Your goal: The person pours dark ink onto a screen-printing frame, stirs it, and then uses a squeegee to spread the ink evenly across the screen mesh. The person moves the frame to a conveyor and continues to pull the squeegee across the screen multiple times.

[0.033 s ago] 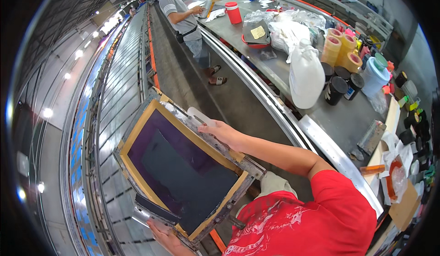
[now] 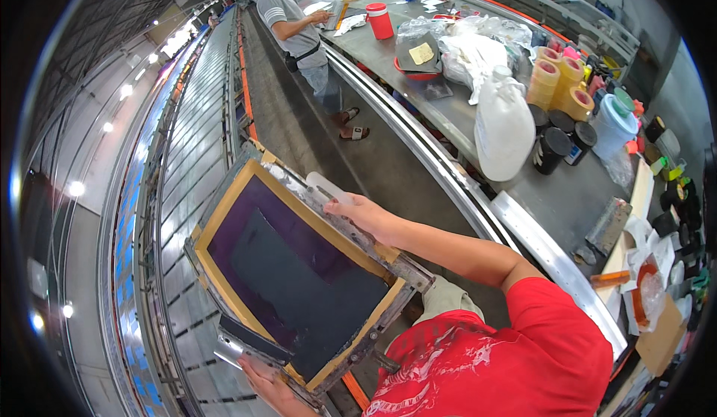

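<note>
I hold a screen printing frame (image 2: 299, 282), tilted, with purple mesh, a dark coated middle and tan tape along its inner border. My right hand (image 2: 358, 212) grips its upper right edge, beside a pale translucent handle or scraper (image 2: 325, 187). My left hand (image 2: 265, 383) is at the lower left edge, fingers round a metal squeegee or coater (image 2: 246, 342) with a dark strip, which lies against the frame; its fingertips are partly hidden.
A long slatted printing table (image 2: 194, 88) runs on the left. A co-worker (image 2: 291, 36) stands in the aisle. The metal bench (image 2: 455, 118) at right carries a white jug (image 2: 502, 133), tape rolls (image 2: 544, 81), black tubs (image 2: 553, 150) and plastic bags.
</note>
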Demonstrator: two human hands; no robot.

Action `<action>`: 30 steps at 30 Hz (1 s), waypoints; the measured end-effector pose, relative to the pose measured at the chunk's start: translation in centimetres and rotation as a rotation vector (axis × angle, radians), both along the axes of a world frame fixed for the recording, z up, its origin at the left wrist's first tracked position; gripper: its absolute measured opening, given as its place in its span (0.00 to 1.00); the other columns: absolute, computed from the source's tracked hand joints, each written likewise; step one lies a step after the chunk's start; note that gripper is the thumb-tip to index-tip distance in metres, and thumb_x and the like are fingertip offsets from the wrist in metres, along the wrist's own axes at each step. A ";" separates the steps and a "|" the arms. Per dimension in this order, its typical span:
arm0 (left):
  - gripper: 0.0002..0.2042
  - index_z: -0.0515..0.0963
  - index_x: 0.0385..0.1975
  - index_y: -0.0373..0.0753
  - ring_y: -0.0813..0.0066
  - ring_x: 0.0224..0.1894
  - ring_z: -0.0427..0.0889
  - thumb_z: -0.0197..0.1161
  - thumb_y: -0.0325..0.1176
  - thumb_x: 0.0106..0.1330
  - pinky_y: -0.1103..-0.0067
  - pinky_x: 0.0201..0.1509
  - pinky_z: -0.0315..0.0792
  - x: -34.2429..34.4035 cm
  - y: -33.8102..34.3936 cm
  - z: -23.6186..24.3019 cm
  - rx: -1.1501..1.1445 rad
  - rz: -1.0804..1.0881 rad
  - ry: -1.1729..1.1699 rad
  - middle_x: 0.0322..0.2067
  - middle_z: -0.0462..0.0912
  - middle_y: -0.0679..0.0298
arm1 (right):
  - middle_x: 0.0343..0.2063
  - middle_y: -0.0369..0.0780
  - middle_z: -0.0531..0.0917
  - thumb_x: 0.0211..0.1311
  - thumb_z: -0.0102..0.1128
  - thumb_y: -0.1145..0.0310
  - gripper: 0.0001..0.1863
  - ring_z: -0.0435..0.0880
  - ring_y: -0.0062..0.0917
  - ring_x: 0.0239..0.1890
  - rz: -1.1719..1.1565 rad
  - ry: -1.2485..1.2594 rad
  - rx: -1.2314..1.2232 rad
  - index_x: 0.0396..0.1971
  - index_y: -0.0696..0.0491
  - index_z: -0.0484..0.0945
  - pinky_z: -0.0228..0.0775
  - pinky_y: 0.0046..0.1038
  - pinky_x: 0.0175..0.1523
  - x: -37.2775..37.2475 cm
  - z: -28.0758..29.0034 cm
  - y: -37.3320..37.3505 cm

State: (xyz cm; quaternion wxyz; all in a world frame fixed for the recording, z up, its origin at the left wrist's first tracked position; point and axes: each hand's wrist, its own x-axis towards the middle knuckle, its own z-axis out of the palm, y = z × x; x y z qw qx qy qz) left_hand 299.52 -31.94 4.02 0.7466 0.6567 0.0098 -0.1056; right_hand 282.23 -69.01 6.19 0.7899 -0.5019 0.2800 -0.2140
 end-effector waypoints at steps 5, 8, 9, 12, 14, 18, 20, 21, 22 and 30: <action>0.35 0.61 0.68 0.31 0.68 0.69 0.62 0.58 0.52 0.70 0.72 0.72 0.54 11.0 -12.4 -0.6 -0.054 -0.113 -0.059 0.68 0.63 0.58 | 0.48 0.37 0.78 0.66 0.59 0.48 0.26 0.73 0.21 0.52 -0.103 -0.012 0.052 0.55 0.51 0.71 0.62 0.26 0.56 6.2 0.2 -11.7; 0.35 0.62 0.68 0.31 0.68 0.69 0.63 0.58 0.52 0.71 0.72 0.73 0.53 16.8 -21.4 -0.7 -0.125 -0.149 -0.045 0.68 0.65 0.58 | 0.50 0.38 0.76 0.68 0.55 0.46 0.27 0.71 0.22 0.55 -0.135 -0.091 0.015 0.57 0.51 0.70 0.61 0.28 0.58 11.3 -1.2 -20.1; 0.34 0.62 0.68 0.31 0.68 0.69 0.63 0.58 0.52 0.71 0.72 0.73 0.53 18.3 -24.6 -0.7 -0.157 -0.165 -0.029 0.68 0.65 0.58 | 0.51 0.38 0.75 0.69 0.53 0.46 0.27 0.69 0.22 0.56 -0.147 -0.090 -0.012 0.58 0.51 0.69 0.60 0.28 0.59 13.3 -1.6 -23.2; 0.34 0.62 0.68 0.31 0.68 0.69 0.63 0.57 0.52 0.71 0.72 0.73 0.52 21.7 -32.7 0.7 -0.073 -0.081 -0.057 0.67 0.65 0.58 | 0.56 0.38 0.72 0.72 0.48 0.46 0.29 0.66 0.24 0.60 -0.111 -0.100 -0.043 0.62 0.51 0.66 0.57 0.29 0.62 18.8 -0.4 -30.6; 0.35 0.62 0.68 0.30 0.68 0.69 0.62 0.57 0.52 0.72 0.72 0.73 0.51 24.8 -35.9 1.0 -0.113 -0.047 -0.055 0.68 0.65 0.57 | 0.58 0.38 0.71 0.73 0.47 0.47 0.28 0.64 0.24 0.62 -0.082 -0.147 -0.027 0.63 0.49 0.67 0.55 0.29 0.65 23.3 0.6 -35.1; 0.34 0.59 0.70 0.33 0.67 0.71 0.60 0.55 0.51 0.73 0.71 0.74 0.49 32.9 -38.5 -2.8 0.279 -0.088 -0.472 0.71 0.60 0.57 | 0.59 0.37 0.71 0.74 0.46 0.48 0.25 0.65 0.24 0.61 -0.056 -0.201 -0.089 0.63 0.46 0.68 0.54 0.30 0.67 33.1 -0.6 -42.8; 0.32 0.57 0.72 0.36 0.65 0.72 0.58 0.53 0.48 0.74 0.71 0.75 0.48 36.5 -38.2 -5.8 0.487 -0.198 -0.906 0.73 0.55 0.58 | 0.58 0.38 0.72 0.74 0.46 0.48 0.26 0.67 0.25 0.60 -0.047 -0.164 -0.076 0.65 0.46 0.67 0.59 0.32 0.65 38.7 -1.6 -46.3; 0.30 0.58 0.71 0.37 0.65 0.72 0.58 0.52 0.44 0.74 0.71 0.74 0.50 37.9 -40.7 -5.0 0.396 -0.153 -0.683 0.72 0.57 0.58 | 0.58 0.38 0.72 0.74 0.47 0.48 0.27 0.68 0.25 0.59 -0.051 -0.114 -0.004 0.66 0.46 0.66 0.62 0.34 0.63 41.5 -2.3 -48.2; 0.28 0.59 0.71 0.37 0.65 0.72 0.58 0.51 0.41 0.75 0.71 0.74 0.52 39.5 -43.6 -4.4 0.272 -0.089 -0.447 0.71 0.59 0.58 | 0.55 0.38 0.74 0.74 0.47 0.50 0.26 0.71 0.26 0.56 -0.025 -0.097 -0.020 0.65 0.46 0.67 0.65 0.33 0.60 44.2 -3.1 -50.4; 0.35 0.63 0.65 0.25 0.66 0.63 0.70 0.60 0.50 0.70 0.71 0.68 0.62 55.8 -64.6 -1.5 -0.213 0.140 -0.079 0.63 0.70 0.57 | 0.38 0.36 0.80 0.74 0.47 0.51 0.20 0.78 0.20 0.37 -0.027 -0.045 -0.023 0.53 0.46 0.79 0.70 0.24 0.46 63.0 -7.9 -67.1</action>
